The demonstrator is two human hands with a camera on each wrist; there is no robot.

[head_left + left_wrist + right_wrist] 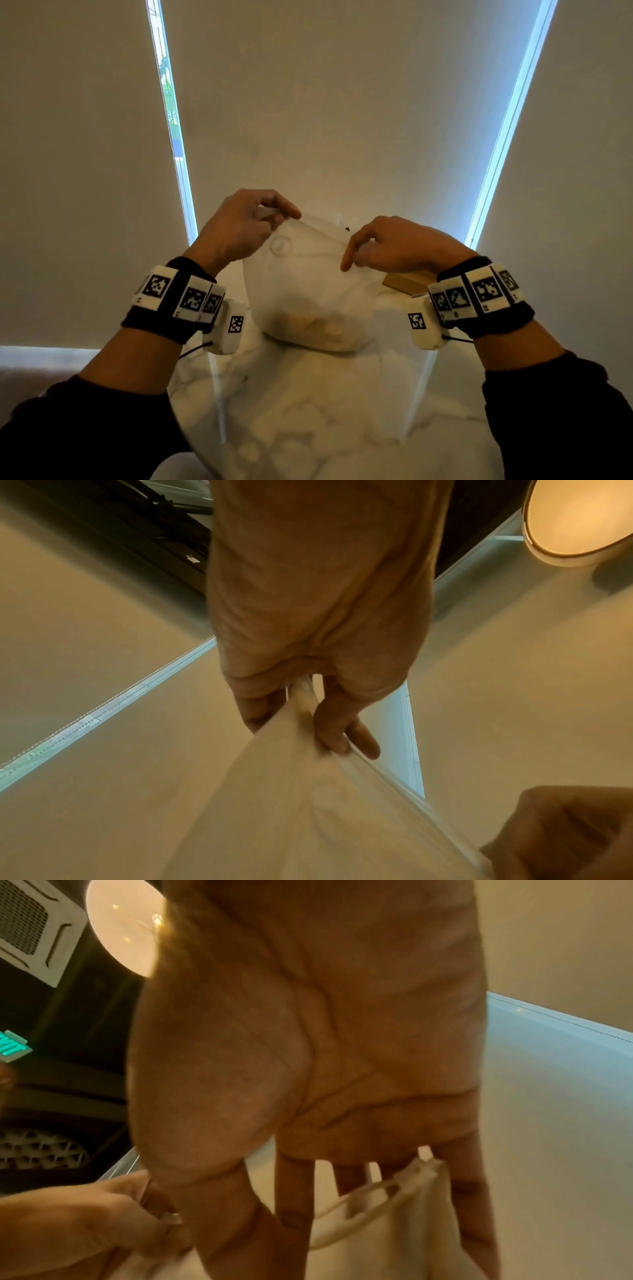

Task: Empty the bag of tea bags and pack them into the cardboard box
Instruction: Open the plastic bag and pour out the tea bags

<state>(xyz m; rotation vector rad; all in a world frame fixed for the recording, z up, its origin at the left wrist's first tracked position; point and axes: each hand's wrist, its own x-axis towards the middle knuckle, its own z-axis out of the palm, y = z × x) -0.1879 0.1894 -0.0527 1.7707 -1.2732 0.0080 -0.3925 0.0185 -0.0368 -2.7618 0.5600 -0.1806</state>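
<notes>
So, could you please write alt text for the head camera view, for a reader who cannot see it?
Two hands hold up the top edge of a white cloth bag whose bottom rests on a marble table: the left hand pinches its left corner, the right hand its right side. A cardboard box shows partly behind the right wrist, with pale window blinds beyond.

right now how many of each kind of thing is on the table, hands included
hands: 2, left hand and right hand, both pinching the bag's top edge
cloth bag: 1, contents cannot be counted
cardboard box: 1, mostly hidden
total: 4
</notes>
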